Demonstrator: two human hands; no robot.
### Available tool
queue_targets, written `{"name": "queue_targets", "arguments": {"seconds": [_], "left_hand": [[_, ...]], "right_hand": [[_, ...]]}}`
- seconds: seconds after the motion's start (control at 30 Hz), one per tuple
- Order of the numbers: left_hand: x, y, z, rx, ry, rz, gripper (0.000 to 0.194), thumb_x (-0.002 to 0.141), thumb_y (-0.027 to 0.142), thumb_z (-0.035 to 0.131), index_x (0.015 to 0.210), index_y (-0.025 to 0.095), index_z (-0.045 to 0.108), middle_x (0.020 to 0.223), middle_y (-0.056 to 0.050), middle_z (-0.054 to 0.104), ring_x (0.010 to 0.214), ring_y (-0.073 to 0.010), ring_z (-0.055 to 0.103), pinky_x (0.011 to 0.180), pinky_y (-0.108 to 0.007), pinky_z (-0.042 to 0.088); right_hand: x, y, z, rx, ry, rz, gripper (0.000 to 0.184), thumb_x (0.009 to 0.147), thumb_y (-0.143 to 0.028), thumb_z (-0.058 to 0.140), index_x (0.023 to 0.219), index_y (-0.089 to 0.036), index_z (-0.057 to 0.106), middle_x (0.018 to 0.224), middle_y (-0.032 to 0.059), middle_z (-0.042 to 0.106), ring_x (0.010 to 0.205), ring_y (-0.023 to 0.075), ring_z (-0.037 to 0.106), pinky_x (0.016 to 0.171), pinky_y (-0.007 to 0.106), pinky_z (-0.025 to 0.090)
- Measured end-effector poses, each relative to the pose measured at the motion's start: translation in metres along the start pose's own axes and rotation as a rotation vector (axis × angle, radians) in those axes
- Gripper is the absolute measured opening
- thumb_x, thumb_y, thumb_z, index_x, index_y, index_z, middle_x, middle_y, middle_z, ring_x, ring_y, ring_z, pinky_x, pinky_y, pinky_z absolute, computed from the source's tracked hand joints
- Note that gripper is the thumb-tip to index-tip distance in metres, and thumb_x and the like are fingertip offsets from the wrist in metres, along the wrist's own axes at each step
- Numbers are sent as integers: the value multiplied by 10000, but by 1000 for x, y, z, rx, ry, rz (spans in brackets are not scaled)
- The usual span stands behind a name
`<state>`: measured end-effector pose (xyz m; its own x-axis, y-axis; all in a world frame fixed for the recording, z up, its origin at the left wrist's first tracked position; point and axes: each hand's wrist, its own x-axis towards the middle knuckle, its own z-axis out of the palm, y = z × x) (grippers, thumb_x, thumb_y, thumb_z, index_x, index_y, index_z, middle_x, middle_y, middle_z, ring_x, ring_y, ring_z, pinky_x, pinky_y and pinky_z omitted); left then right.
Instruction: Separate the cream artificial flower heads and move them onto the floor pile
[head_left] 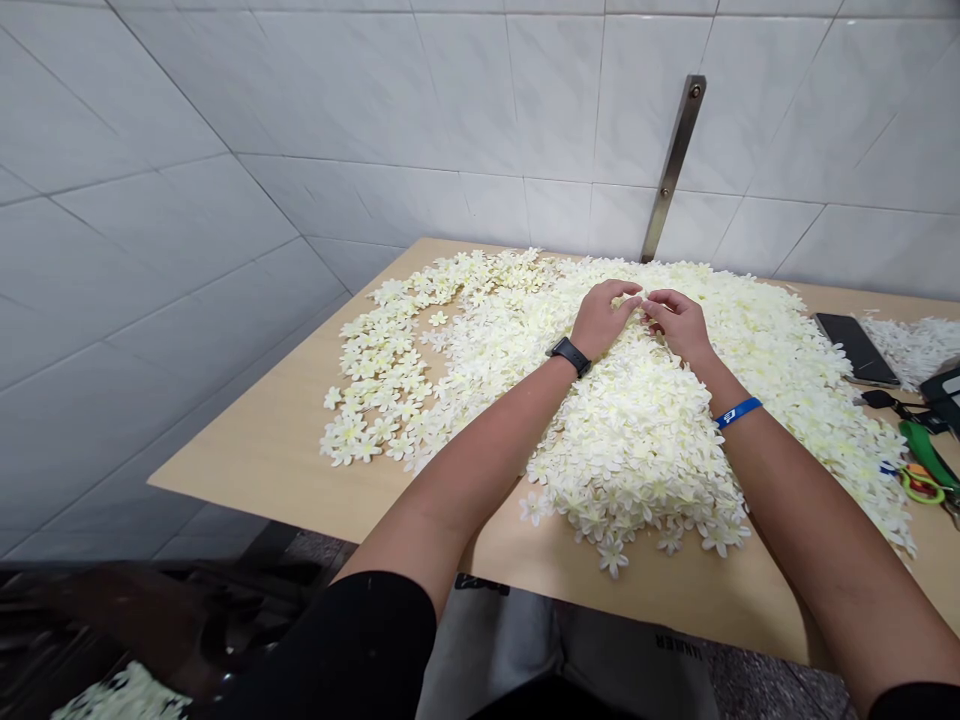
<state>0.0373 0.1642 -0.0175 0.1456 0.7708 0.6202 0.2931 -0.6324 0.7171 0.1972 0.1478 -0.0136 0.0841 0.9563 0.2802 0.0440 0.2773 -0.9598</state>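
A broad heap of small white and pale yellow artificial flowers (637, 430) covers much of the tabletop. Over its back part, my left hand (606, 318) and my right hand (679, 324) meet fingertip to fingertip. Thumb and fingers are pinched together on each hand. Whatever small piece lies between them is too small to make out; flowers are all around and under them. A black watch (570, 355) sits on my left wrist, and a blue band (739, 412) on my right.
The tan table (247, 455) meets tiled walls, and a metal bar (675, 165) rises at the back. To the right lie a phone (856, 348), small white pieces (915, 348), scissors (921, 485) with a yellow-green handle and a green strap (930, 455). More flowers (124, 695) show at lower left.
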Motion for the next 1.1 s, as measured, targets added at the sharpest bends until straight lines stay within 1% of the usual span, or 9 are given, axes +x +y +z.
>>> {"name": "queue_targets", "arguments": {"seconds": [0.2, 0.3, 0.43, 0.57, 0.7, 0.8, 0.9, 1.0, 1.1], "left_hand": [[0, 2, 1, -62, 65, -117, 84, 864, 173, 686, 803, 206, 733, 894, -13, 761, 849, -161, 670, 855, -311, 527], [-1, 4, -1, -64, 68, -127, 111, 869, 163, 671, 780, 206, 721, 871, -3, 755, 833, -151, 662, 848, -301, 525], [0, 4, -2, -39, 66, -114, 109, 883, 156, 645, 795, 204, 689, 881, -10, 739, 839, -148, 642, 832, -295, 512], [0, 1, -2, -14, 54, -102, 118, 919, 178, 592, 805, 201, 612, 837, -12, 686, 785, -142, 600, 773, -293, 481], [-1, 3, -2, 13, 37, -85, 152, 951, 180, 530, 802, 203, 551, 817, -11, 654, 766, -137, 575, 776, -292, 473], [-1, 6, -1, -18, -20, -92, 81, 936, 172, 551, 868, 193, 590, 885, -25, 695, 805, -137, 613, 799, -285, 494], [-2, 7, 0, -61, -57, -116, 80, 933, 235, 596, 935, 177, 652, 939, -43, 736, 848, -144, 653, 812, -278, 516], [-2, 5, 2, -94, -48, -142, 142, 881, 295, 694, 947, 170, 685, 937, -44, 753, 857, -151, 677, 811, -273, 533], [-1, 3, 2, -112, -3, -148, 103, 898, 205, 632, 957, 169, 708, 928, -46, 764, 847, -145, 696, 812, -270, 543]], "right_hand": [[2, 3, 0, -20, -18, 7, 320, 602, -400, 833, 786, -206, 657, 722, -10, 627, 633, 134, 618, 505, 243, 470], [2, 3, 0, -17, -20, 6, 327, 599, -407, 837, 782, -205, 658, 734, -11, 635, 627, 129, 619, 504, 241, 471], [1, 1, 0, -18, -19, 10, 335, 604, -410, 846, 782, -206, 650, 733, -14, 630, 629, 125, 622, 499, 231, 469], [0, -1, 0, -37, -32, 2, 338, 632, -419, 847, 787, -206, 635, 741, -17, 623, 639, 120, 627, 508, 224, 484], [-1, -2, 1, -24, -7, 10, 332, 622, -407, 847, 779, -202, 640, 734, -20, 611, 626, 113, 611, 498, 221, 478], [-1, -2, 2, -22, 2, 17, 333, 615, -400, 859, 771, -203, 641, 726, -22, 602, 621, 113, 600, 493, 220, 474], [0, -1, 2, -18, 14, 7, 353, 611, -408, 875, 761, -207, 626, 741, -21, 597, 612, 113, 593, 480, 224, 477], [1, 1, 1, -9, 21, -4, 356, 617, -407, 877, 766, -208, 622, 755, -20, 592, 607, 112, 589, 475, 228, 489], [1, 1, 1, -7, 25, -4, 338, 632, -393, 861, 780, -209, 619, 769, -19, 588, 610, 109, 591, 478, 227, 499]]}}
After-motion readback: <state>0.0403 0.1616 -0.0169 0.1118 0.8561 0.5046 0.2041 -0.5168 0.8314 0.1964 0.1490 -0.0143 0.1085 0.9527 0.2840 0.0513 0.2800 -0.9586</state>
